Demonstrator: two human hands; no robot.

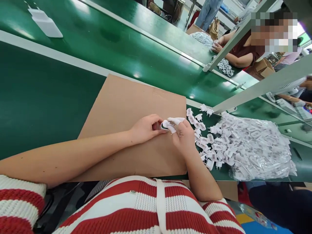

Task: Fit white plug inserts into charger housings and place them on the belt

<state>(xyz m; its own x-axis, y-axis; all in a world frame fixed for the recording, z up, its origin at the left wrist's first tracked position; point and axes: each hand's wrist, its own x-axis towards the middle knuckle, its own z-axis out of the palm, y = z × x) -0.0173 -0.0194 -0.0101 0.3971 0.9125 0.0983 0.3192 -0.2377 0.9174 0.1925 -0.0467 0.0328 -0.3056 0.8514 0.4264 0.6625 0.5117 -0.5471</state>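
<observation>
Over the cardboard sheet, both my hands meet at a small white charger housing with a dark opening at its end. My left hand is closed around the housing, its fingers hiding most of it. From the other side my right hand pinches a small white plug piece right at that opening; the fingers cover much of the piece. White finger cots sit on the right fingertips. Close by on the right lie many loose white plug pieces, some with their pins showing.
A clear plastic bag full of white plug pieces lies at the right. On the green belt rests a white charger with two pins. A pale metal post rises at the right. Across the belt, a person handles similar parts.
</observation>
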